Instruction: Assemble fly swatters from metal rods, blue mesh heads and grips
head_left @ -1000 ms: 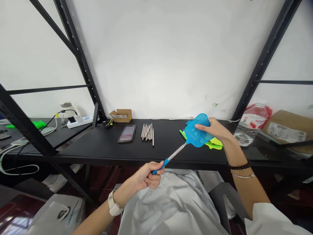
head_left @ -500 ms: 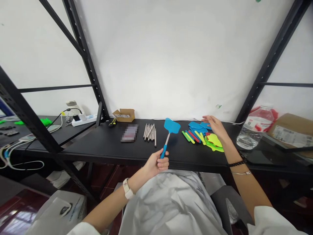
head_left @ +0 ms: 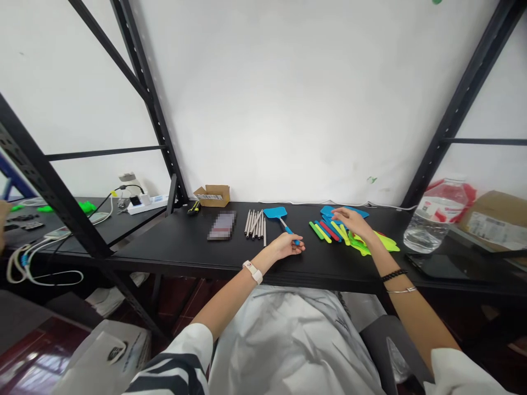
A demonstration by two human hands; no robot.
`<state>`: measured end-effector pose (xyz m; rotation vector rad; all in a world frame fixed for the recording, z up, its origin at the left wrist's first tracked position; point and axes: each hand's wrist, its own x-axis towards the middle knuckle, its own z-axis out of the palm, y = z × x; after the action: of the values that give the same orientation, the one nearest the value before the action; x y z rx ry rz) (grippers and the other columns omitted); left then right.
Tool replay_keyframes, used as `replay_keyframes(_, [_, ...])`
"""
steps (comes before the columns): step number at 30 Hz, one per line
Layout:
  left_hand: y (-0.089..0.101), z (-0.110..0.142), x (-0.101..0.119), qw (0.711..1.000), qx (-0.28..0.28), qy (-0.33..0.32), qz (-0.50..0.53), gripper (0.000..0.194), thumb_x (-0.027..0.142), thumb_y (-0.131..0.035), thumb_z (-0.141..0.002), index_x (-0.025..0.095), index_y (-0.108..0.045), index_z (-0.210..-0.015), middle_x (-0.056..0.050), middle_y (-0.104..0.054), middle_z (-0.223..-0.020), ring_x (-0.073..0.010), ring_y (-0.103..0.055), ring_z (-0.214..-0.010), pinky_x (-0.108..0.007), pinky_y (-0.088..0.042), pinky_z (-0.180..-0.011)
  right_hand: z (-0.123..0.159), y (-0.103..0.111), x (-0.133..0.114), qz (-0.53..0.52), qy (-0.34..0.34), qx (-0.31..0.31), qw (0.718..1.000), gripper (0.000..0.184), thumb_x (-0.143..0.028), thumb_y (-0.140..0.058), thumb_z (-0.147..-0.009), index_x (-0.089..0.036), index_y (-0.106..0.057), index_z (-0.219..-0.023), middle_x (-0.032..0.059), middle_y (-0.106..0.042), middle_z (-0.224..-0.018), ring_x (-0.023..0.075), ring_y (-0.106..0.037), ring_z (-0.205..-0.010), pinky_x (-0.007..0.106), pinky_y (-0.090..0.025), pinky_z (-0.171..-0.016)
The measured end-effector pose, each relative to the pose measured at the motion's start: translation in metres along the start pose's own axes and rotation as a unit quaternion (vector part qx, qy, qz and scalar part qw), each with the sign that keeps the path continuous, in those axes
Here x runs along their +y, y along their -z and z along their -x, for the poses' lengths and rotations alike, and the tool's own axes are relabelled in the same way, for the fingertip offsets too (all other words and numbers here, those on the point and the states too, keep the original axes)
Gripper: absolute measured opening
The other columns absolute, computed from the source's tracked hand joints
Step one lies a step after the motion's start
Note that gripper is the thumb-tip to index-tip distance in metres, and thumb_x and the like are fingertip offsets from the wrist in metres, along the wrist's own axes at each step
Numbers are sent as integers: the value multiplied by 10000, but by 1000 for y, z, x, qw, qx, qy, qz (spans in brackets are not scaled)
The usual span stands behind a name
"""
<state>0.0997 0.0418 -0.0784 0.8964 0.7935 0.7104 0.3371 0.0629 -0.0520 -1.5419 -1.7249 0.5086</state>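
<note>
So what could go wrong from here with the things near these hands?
The head of the blue fly swatter lies close to the metal rods, so a sideways nudge from the left hand might scatter them. The right hand is close to the coloured handles; a brush against them could set some rolling.

My left hand [head_left: 288,246] partly hides the blue swatter handle [head_left: 288,230]; my right hand [head_left: 353,221] covers some blue heads [head_left: 327,211]. Pixelation blurs a flat item [head_left: 222,225]. The right edge crops a cardboard box [head_left: 489,220].
</note>
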Motion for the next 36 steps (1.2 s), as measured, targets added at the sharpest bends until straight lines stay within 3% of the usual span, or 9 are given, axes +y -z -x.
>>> replay_keyframes(4, [0,-6,6,990,32,0,-134,108,218,-484,-810,119,-446,-832,-35,-558,-514,-106,-483,-390,-191,-343,-412,-3,-3,5,3,11,-8,1000,313,-367,-412,-797,-181,-551,-1008,71,-644,-941,228,-551,-993,323,-415,-837])
replay_keyframes(9, [6,-8,4,966,72,-48,-246,379,264,-373,-863,105,-294,-1198,18,-536,-452,-103,-423,-316,-176,-266,-367,-4,-9,5,-2,47,-21,999,303,-378,-421,-796,-184,-560,-983,68,-649,-907,228,-570,-952,336,-420,-831])
replay_keyframes(13, [11,0,-2,940,69,-129,-309,528,246,-483,-810,134,-281,-1285,43,-531,-529,-106,-478,-428,-192,-335,-449,-4,-13,3,6,55,-30,998,295,-377,-429,-796,-190,-559,-984,60,-648,-913,225,-567,-960,330,-420,-831])
replay_keyframes(17, [15,15,-7,840,91,-321,-428,392,221,-532,-765,152,-488,-1149,7,-509,-675,-127,-490,-632,-219,-385,-643,-1,-9,2,15,51,-28,998,308,-384,-427,-794,-193,-571,-988,59,-648,-942,231,-561,-976,324,-425,-823])
replay_keyframes(21, [30,31,1,735,182,-397,-518,185,205,-482,-790,177,-585,-941,-58,-488,-827,-189,-483,-874,-283,-352,-839,-1,1,6,15,40,-14,999,338,-401,-428,-795,-181,-580,-1001,77,-643,-970,249,-566,-966,340,-442,-798])
replay_keyframes(26, [65,45,28,575,337,-324,-671,240,188,-400,-825,127,-563,-989,-127,-493,-987,-238,-443,-979,-339,-353,-856,-8,21,27,89,16,57,994,319,-359,-411,-801,-169,-601,-973,70,-653,-955,225,-576,-952,309,-432,-800])
replay_keyframes(28, [77,46,35,532,380,-270,-707,262,199,-375,-840,115,-563,-1003,-135,-499,-999,-243,-448,-977,-336,-371,-828,-10,27,36,130,1,80,988,328,-362,-401,-804,-168,-606,-972,77,-651,-965,235,-580,-943,314,-430,-788])
replay_keyframes(32, [89,41,33,492,411,-192,-743,290,225,-354,-855,85,-593,-943,-159,-519,-969,-267,-465,-979,-332,-399,-770,-10,30,45,169,-15,71,983,308,-371,-445,-778,-164,-630,-910,95,-656,-944,272,-589,-909,346,-430,-768])
replay_keyframes(36, [92,35,26,482,404,-177,-757,305,211,-355,-852,59,-619,-863,-175,-547,-916,-280,-498,-948,-339,-403,-758,-10,24,43,175,0,27,984,291,-403,-475,-762,-185,-644,-853,73,-669,-896,251,-610,-848,309,-450,-694])
